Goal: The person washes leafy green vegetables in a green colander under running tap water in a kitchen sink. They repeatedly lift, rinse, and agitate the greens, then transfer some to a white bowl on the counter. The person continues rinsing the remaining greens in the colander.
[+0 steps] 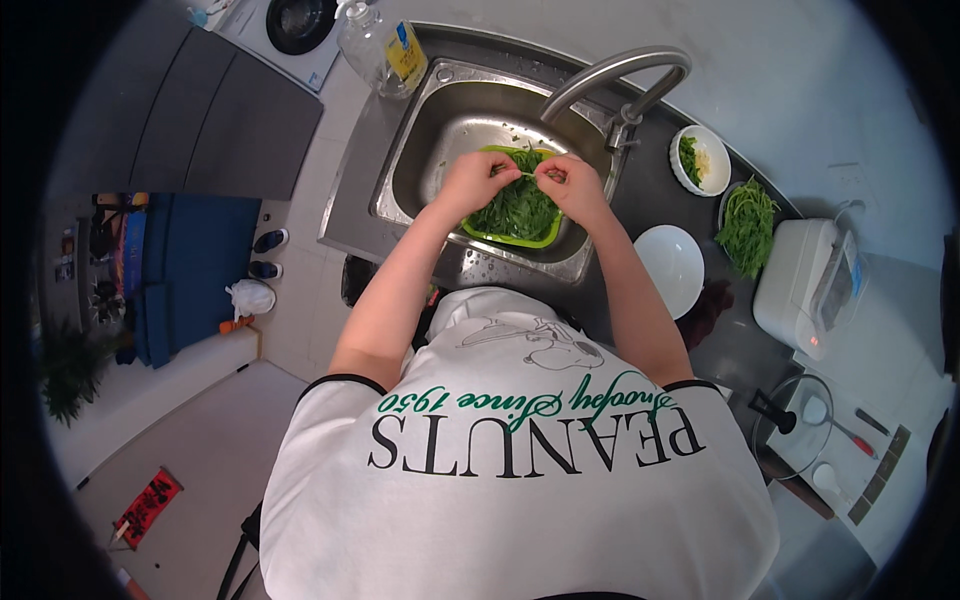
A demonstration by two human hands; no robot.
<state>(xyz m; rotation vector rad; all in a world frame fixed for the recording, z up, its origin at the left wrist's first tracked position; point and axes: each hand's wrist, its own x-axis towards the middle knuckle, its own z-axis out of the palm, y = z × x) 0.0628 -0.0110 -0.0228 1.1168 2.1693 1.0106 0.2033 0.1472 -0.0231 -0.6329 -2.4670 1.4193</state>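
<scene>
My left hand (480, 182) and my right hand (571, 187) meet over a bright green plastic basket (511, 241) in the steel sink (420, 142). Between their fingertips, both pinch a thin pale green stem (528, 174). Feathery leafy greens (517, 214) fill the basket beneath and partly show between my wrists. Small leaf bits lie on the sink bottom behind the basket. Above and to the right arches the curved metal faucet (607, 71); no running water shows from it.
A clear pump bottle (367, 56) stands left of the sink. On the right counter are a white bowl (670, 270), a white ramekin (714, 161) with chopped greens and pale bits, a heap of greens (748, 229), a white countertop appliance (787, 281) and a glass lid (793, 446).
</scene>
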